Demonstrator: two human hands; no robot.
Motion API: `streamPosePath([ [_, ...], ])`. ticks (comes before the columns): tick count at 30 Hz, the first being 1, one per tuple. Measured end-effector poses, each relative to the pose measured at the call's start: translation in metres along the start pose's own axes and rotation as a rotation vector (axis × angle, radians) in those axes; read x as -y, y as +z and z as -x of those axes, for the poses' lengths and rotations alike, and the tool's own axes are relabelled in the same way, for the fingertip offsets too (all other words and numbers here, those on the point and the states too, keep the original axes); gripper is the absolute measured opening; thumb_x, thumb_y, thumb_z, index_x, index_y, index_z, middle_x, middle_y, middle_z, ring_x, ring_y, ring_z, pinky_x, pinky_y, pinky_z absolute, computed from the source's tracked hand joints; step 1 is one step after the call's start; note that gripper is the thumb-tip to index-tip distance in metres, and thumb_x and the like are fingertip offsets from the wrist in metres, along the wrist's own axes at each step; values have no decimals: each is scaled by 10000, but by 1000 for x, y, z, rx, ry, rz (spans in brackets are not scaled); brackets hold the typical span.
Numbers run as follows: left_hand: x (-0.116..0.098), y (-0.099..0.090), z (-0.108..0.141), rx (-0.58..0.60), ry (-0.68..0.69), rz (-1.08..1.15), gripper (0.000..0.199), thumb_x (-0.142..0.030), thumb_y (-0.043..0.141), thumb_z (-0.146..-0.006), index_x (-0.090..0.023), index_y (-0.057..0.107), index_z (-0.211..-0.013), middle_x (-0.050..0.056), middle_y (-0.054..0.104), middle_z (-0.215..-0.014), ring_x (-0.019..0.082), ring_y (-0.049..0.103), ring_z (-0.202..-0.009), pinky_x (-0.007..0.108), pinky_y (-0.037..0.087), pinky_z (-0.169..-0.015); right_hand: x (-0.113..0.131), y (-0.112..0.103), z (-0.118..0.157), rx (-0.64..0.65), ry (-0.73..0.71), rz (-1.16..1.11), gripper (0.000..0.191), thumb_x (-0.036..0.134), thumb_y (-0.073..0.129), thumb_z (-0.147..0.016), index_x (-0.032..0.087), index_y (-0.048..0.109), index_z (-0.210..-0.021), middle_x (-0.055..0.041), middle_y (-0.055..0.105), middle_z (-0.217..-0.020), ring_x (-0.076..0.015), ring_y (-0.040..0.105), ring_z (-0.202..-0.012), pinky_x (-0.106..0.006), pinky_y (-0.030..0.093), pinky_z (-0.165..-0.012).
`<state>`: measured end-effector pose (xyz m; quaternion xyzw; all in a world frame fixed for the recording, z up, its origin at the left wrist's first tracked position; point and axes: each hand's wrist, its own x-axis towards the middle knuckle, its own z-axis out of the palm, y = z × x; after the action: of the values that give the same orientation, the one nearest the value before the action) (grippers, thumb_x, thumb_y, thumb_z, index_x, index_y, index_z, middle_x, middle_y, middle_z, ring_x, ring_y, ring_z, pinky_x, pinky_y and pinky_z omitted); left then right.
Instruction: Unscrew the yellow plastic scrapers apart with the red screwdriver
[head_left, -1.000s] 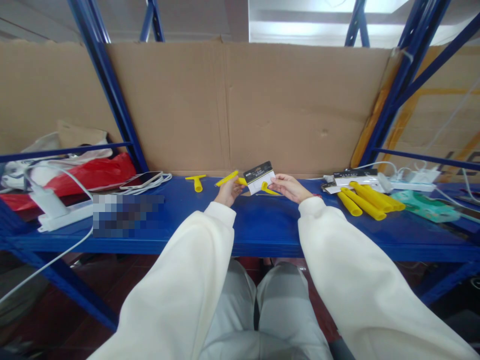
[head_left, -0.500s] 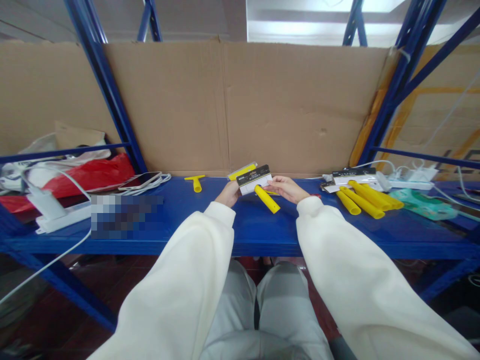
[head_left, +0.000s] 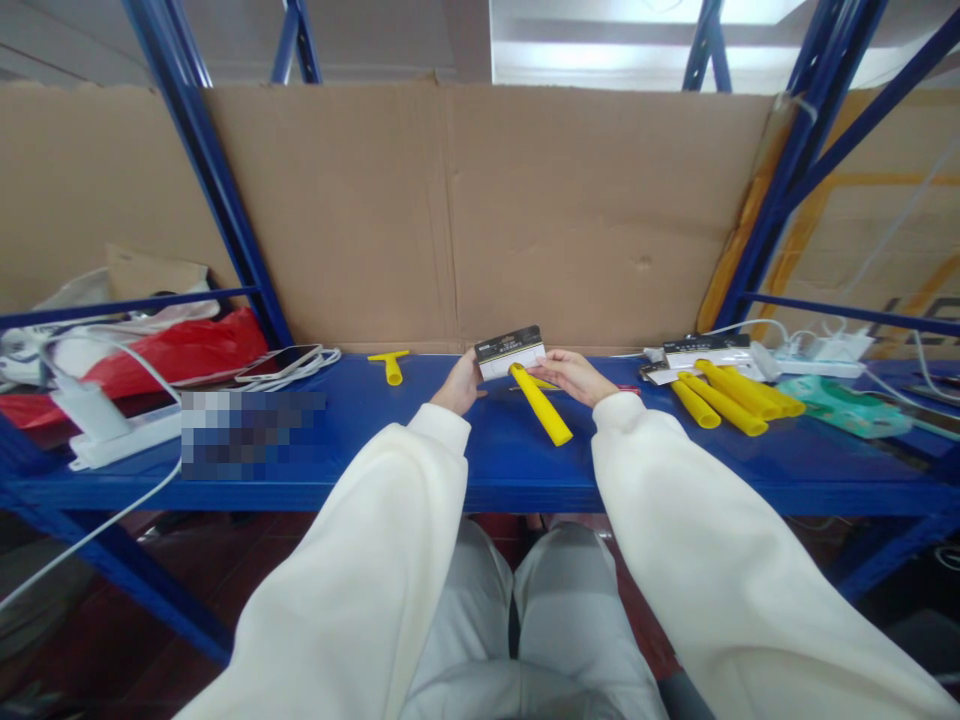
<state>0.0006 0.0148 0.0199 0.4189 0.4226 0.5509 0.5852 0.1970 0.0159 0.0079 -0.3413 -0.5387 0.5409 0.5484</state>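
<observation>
Between my hands is a black-and-white card package (head_left: 511, 352) with a yellow handle (head_left: 545, 408) slanting down to the right from it. My left hand (head_left: 459, 384) grips the card's left edge, and my right hand (head_left: 574, 374) pinches its right edge. Part of another yellow piece shows under my right hand, mostly hidden. On the blue table (head_left: 352, 430), left of my hands, lies a small yellow T-shaped piece (head_left: 390, 366). Several yellow handles (head_left: 731, 400) with a black-and-white card package (head_left: 706, 350) lie to the right.
A power strip (head_left: 127, 435), white cables (head_left: 292, 368) and a red bag (head_left: 180, 350) are at the left. A green plastic packet (head_left: 847, 408) and white plugs (head_left: 829, 350) sit at the right. Cardboard (head_left: 337, 220) stands behind, between blue posts.
The card has tilted, and its yellow handle has swung downward and toward me. The yellow strip seen behind the card is no longer visible there. Both hands still hold the card.
</observation>
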Motion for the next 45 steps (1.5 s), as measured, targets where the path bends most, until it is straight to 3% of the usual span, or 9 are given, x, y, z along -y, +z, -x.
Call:
streamPosePath([
  [7,-2,-4,-4,71,4,53,484,-591,452,-940,-222,710,-1115,85,795,-951,296,721,-1020,529,436,-1050,-2,0,-2,0,-3,19,215,40,688,-870,188,636,-723,-7,776,-758,-119,770,-834,-274,566,-977],
  [11,-1,-5,-5,146,14,94,540,-666,489,-932,-220,707,-1144,93,791,-1040,284,720,-1065,478,491,-1014,-2,0,-3,-4,-6,17,218,33,667,-881,183,627,-728,-25,787,-816,-125,770,-857,-289,542,-1027],
  [13,2,-4,-5,141,40,89,448,-573,610,-914,-185,720,-1110,106,790,-1022,272,732,-1029,429,537,-963,-2,0,-2,-15,0,22,220,31,655,-891,181,629,-731,-30,786,-819,-125,770,-845,-294,540,-1032],
  [16,7,-3,-6,80,105,84,231,-253,786,-821,-118,736,-1001,112,787,-916,235,748,-908,348,583,-872,-1,2,-1,-37,15,25,228,26,628,-906,180,637,-738,-31,778,-797,-121,766,-815,-292,544,-1024],
  [20,9,-2,-6,8,132,92,135,-10,766,-736,-78,728,-846,95,763,-776,215,745,-808,335,605,-821,1,4,1,-63,34,18,235,21,613,-910,177,637,-735,-33,767,-780,-116,762,-786,-283,547,-1013],
  [29,5,-2,-2,-101,164,26,146,30,669,-754,-106,681,-807,65,721,-712,221,743,-758,368,630,-743,5,9,6,-79,79,38,192,12,622,-889,190,645,-820,-28,778,-829,-113,757,-828,-277,553,-990],
  [38,5,-1,-1,-218,190,3,205,57,677,-724,-111,667,-840,52,696,-724,212,736,-736,370,638,-714,1,7,6,18,105,86,207,68,749,-795,210,663,-919,-19,774,-942,-129,736,-944,-273,548,-981],
  [45,3,-2,-1,-312,177,-4,214,92,615,-738,-114,614,-793,25,642,-662,182,704,-652,349,629,-668,-9,8,3,90,131,200,357,96,803,-742,219,628,-1028,-36,711,-1115,-129,722,-921,-271,585,-925],
])
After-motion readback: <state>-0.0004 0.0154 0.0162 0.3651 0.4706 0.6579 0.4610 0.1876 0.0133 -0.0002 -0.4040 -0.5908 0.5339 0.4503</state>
